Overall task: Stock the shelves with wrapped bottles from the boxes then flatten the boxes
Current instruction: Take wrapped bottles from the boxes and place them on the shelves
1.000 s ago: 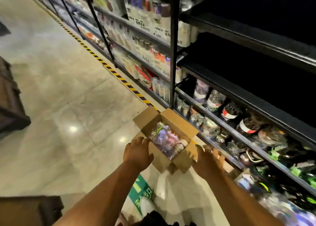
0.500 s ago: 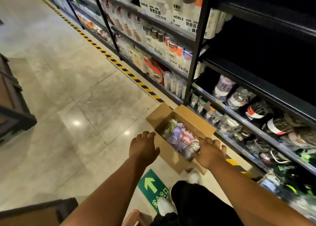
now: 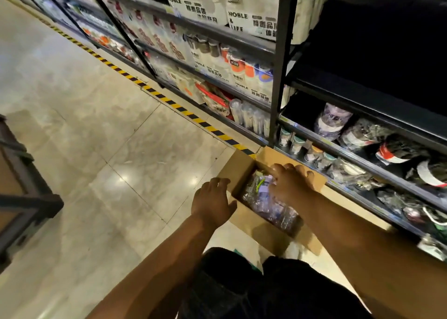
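- An open cardboard box (image 3: 255,225) is seen on the tiled floor (image 3: 96,149), set against the foot of the black shelving (image 3: 278,77), with its flaps folded outward.
- Wrapped bottles (image 3: 266,206) are packed inside the box, lying in clear film; purple and green parts are visible through the wrapping.
- The right hand (image 3: 291,184) is held inside the box opening, directly over the bottles, with the fingers loosely spread toward the far flap. Whether a bottle is gripped beneath the palm cannot be told.
- The left hand (image 3: 212,204) is placed at the left wall of the box, with fingers spread and nothing held; the fingertips are at the flap edge.
- Further wrapped stock (image 3: 332,123) is noted on the lower shelf just beyond the box.
- A yellow-and-black tape line (image 3: 183,112) is laid on the floor along the shelving base.
- Dark-clothed knees (image 3: 229,285) are visible at the lower edge of the view.
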`<state>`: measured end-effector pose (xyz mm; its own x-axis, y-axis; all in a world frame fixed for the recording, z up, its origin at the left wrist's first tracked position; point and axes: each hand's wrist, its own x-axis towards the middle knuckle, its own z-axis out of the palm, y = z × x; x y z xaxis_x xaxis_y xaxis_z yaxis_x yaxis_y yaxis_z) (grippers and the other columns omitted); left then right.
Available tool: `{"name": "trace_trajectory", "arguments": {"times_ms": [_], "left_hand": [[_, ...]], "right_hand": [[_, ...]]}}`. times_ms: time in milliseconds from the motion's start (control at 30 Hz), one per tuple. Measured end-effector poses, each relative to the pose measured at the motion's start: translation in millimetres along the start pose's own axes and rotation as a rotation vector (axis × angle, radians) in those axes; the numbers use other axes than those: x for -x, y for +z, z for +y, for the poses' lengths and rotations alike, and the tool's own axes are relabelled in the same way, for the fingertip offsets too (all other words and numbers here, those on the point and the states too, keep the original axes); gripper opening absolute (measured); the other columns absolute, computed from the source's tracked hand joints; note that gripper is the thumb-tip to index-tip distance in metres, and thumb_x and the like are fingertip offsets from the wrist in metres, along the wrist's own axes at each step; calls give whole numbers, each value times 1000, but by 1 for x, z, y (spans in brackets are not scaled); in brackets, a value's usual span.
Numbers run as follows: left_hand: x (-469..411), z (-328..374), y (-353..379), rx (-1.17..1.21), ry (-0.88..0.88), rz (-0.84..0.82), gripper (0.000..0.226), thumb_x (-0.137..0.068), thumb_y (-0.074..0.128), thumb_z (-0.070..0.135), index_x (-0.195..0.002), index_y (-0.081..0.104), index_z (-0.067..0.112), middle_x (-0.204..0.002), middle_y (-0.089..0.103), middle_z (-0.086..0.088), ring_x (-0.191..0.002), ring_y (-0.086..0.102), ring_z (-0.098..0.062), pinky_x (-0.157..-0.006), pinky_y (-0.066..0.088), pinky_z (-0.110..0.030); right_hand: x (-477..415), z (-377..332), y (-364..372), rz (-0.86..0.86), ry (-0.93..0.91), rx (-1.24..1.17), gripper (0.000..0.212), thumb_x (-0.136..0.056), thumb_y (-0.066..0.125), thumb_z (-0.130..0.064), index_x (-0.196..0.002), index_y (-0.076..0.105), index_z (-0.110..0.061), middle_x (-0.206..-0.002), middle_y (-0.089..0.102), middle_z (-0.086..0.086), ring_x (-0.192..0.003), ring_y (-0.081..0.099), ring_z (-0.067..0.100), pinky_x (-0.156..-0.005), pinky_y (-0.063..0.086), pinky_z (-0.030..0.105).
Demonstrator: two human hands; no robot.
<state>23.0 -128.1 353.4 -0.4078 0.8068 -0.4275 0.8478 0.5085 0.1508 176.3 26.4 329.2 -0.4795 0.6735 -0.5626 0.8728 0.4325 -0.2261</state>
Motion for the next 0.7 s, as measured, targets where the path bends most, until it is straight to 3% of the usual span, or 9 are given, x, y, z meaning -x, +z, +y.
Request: {"name": "trace_trajectory", "arguments": {"times_ms": [167, 233, 333, 533, 700], "left_hand": [[-56, 0, 0, -36, 119, -134, 61, -91, 58, 47, -145, 40, 25, -146, 44, -3, -129, 47, -27, -102, 43, -37], [-84, -4, 5, -51, 181, -191, 60, -91, 60, 44, -143, 41, 23, -143, 46, -5, -128, 47, -27, -100, 44, -38], [-128, -16, 20, -83, 264, -313, 62, -91, 62, 43, -145, 40, 22, -145, 44, -4, -131, 44, -26, -103, 43, -39], [-216, -40, 75, -203, 452, -465, 63, -90, 65, 43, -144, 41, 20, -143, 46, -7, -130, 45, -27, -104, 44, -40], [-284, -54, 159, -154, 456, -561, 65, -90, 66, 39, -146, 38, 21, -146, 45, -5, -133, 43, -25, -108, 42, -38]], "right_hand": [[-23, 13, 7, -2, 100, -102, 52, -92, 51, -47, -141, 42, -33, -130, 53, 6, -121, 41, 31, -92, 30, 42], [-28, 13, 20, -15, 151, -159, 59, -93, 52, -48, -148, 36, -33, -136, 53, 7, -126, 43, 32, -98, 34, 36], [-39, 8, 49, -45, 310, -344, 60, -95, 56, -39, -149, 35, -26, -147, 45, 9, -138, 34, 34, -102, 34, 33], [-83, -2, 140, -94, 590, -561, 63, -94, 55, -45, -151, 31, -31, -151, 39, 9, -135, 36, 33, -103, 32, 39], [-145, 6, 236, -121, 669, -740, 70, -90, 62, -42, -151, 29, -33, -149, 42, 7, -137, 33, 36, -107, 36, 47]]}}
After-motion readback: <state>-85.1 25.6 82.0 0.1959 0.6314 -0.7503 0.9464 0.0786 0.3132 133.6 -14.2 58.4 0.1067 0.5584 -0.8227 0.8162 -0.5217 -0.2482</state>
